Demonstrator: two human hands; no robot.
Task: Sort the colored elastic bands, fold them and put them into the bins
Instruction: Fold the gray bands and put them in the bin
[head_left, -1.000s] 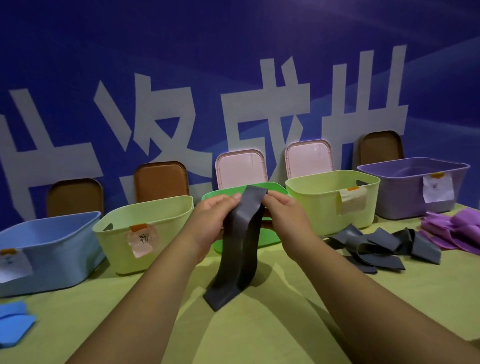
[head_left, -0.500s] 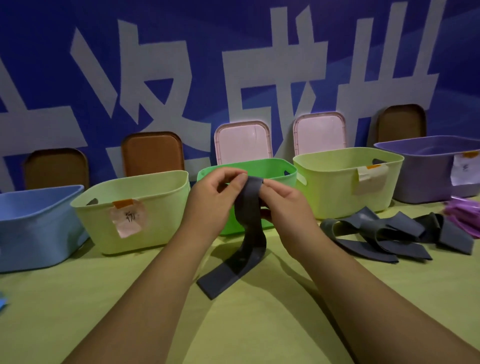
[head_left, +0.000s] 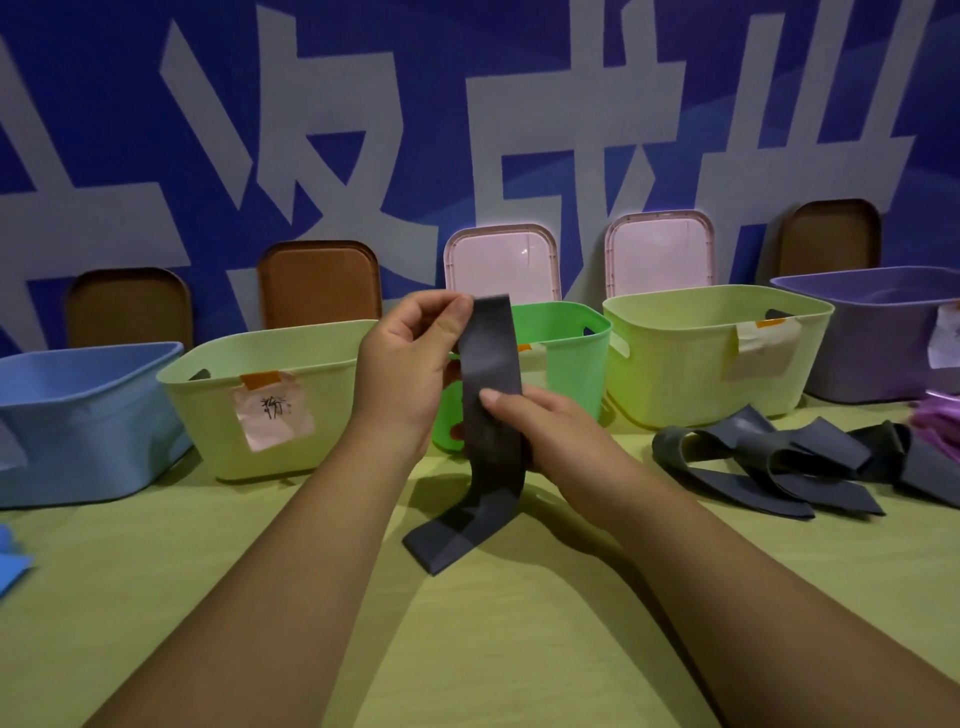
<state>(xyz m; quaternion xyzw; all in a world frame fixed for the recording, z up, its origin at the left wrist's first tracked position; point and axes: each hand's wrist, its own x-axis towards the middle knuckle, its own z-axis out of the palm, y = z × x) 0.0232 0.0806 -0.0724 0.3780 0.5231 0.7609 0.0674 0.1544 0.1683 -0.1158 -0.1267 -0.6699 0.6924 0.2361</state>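
Since half a second ago my right hand (head_left: 550, 436) has slid down from the top of the grey band (head_left: 491, 374) to its middle, while my left hand (head_left: 410, 358) has kept the top edge and lifted it a little higher.

Nearest me is the yellow-green table (head_left: 467, 649), crossed by both my forearms. The band's lower end lies bent flat on it, between my arms. From there the band rises upright. My right hand grips it halfway up, thumb pressed on the front and fingers curled behind. My left hand pinches the top edge between thumb and forefinger, just above and left of the right.

At the near left edge lie some blue bands (head_left: 10, 564). To the right, further back, is a heap of grey bands (head_left: 769, 462), and beyond it at the right edge some purple bands (head_left: 935, 421).

Behind these stand five bins in a row: a blue bin (head_left: 78, 415) on the left, then the left pale green bin (head_left: 208, 410) with a paper label (head_left: 272, 415), the bright green bin (head_left: 566, 358) straight behind my hands, the right pale green bin (head_left: 691, 353) and the purple bin (head_left: 872, 343).

Five lids (head_left: 319, 283), brown and pink, lean upright against the blue banner (head_left: 208, 78) with large white characters.
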